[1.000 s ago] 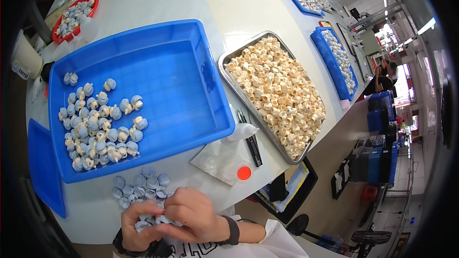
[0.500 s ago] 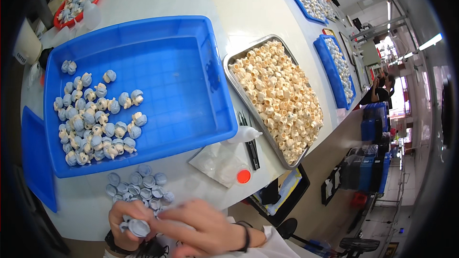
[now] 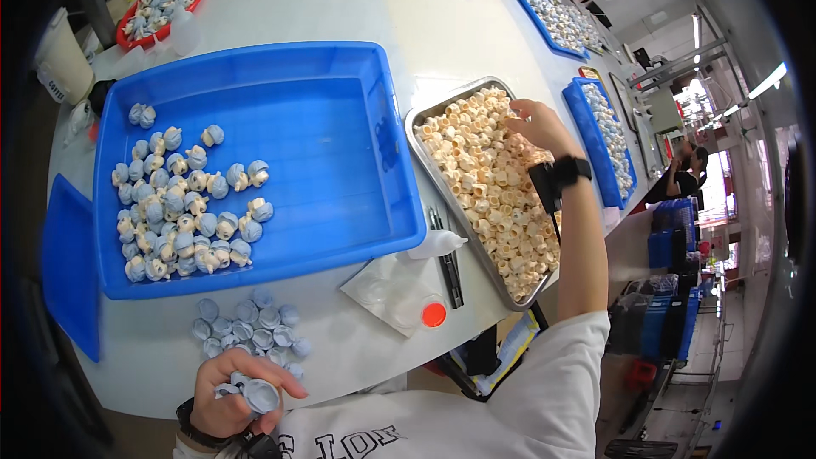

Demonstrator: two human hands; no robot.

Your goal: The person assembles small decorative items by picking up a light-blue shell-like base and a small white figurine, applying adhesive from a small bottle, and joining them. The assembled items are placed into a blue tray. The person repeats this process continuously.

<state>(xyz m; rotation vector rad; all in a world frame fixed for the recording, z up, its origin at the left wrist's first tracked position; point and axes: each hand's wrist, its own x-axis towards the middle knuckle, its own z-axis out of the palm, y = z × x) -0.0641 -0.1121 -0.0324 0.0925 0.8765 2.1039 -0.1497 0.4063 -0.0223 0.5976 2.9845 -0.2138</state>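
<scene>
White surface point(image 3: 459, 42) carries a blue tray point(image 3: 340, 144) with roughly 40 assembled pieces (mostly bare). Left hand point(image 3: 234, 391) grips pale blue caps point(image 3: 255, 393); right hand point(image 3: 535, 123), half-curled, reaches into cream parts point(image 3: 493, 178), plenty left.

The right hand point(image 3: 534, 121), earlier down by the left hand point(image 3: 228, 391) at the table edge, now reaches into the metal tray point(image 3: 422, 161) of cream parts point(image 3: 493, 187); the left alone holds the blue caps point(image 3: 255, 393).
</scene>
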